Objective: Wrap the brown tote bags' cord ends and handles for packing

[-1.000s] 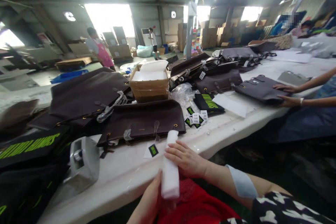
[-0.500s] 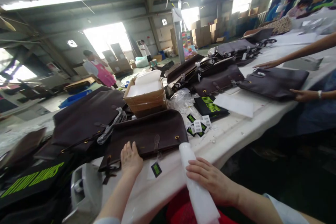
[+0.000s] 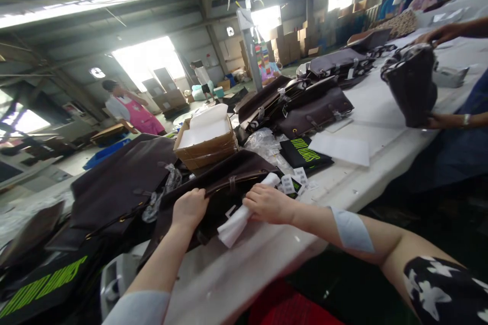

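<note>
A dark brown leather handbag (image 3: 224, 166) lies before me, its mouth pulled apart so that the dark inside shows. My left hand (image 3: 189, 207) is closed on the near edge of its opening. My right hand (image 3: 269, 204) wraps round a rolled white sheet (image 3: 233, 227), perhaps foam or thin padding. That roll lies slantwise across the bag's mouth, its lower left end sticking out past my fingers. Just beyond my right hand are small white label stickers (image 3: 288, 184) and black-and-green tags, some partly covered.
A cardboard box (image 3: 206, 150) of white sheets stands behind the bag. More brown bags (image 3: 118, 188) lie left and beyond. Black printed pouches (image 3: 305, 155), a flat white sheet (image 3: 341, 148) and crumpled plastic (image 3: 263, 143) lie nearby. At right, a co-worker's hands (image 3: 444, 121) hold a dark bag.
My left hand moved from the bag's front to its edge, and the mouth now gapes. My right hand brought the roll up and left to the opening. The co-worker's bag was raised upright.
</note>
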`<state>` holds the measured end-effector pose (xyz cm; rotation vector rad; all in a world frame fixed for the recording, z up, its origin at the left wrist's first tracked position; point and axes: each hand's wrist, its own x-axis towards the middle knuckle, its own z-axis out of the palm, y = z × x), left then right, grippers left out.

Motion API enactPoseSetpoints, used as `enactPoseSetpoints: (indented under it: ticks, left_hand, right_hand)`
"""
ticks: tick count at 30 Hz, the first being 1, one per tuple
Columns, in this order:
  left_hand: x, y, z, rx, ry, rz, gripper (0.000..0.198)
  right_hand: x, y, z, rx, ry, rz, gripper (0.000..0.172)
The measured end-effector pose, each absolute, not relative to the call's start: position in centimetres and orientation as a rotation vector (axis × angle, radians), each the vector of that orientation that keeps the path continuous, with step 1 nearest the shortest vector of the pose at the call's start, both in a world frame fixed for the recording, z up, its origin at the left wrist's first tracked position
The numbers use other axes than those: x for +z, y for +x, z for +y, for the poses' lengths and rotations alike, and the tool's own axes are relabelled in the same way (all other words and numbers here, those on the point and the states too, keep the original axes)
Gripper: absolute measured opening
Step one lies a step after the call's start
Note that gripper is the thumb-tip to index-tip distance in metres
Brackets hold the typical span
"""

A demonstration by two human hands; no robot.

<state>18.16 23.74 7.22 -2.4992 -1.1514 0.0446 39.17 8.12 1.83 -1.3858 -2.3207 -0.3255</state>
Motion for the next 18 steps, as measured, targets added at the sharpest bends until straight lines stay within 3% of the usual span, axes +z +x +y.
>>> enactPoseSetpoints:
  ticks: [10, 18]
  left_hand:
    - [7.9, 18.2, 24.2, 0.092, -2.519, -1.179, 0.029]
    - [2.5, 16.2, 21.0, 0.164, -2.595, -1.229, 0.022]
  right_hand:
    - [3.5, 40.4, 8.1, -0.236, -1.287, -2.414, 0.038]
    - [0.2, 40.8, 5.0, 0.04, -1.177, -2.495, 0.039]
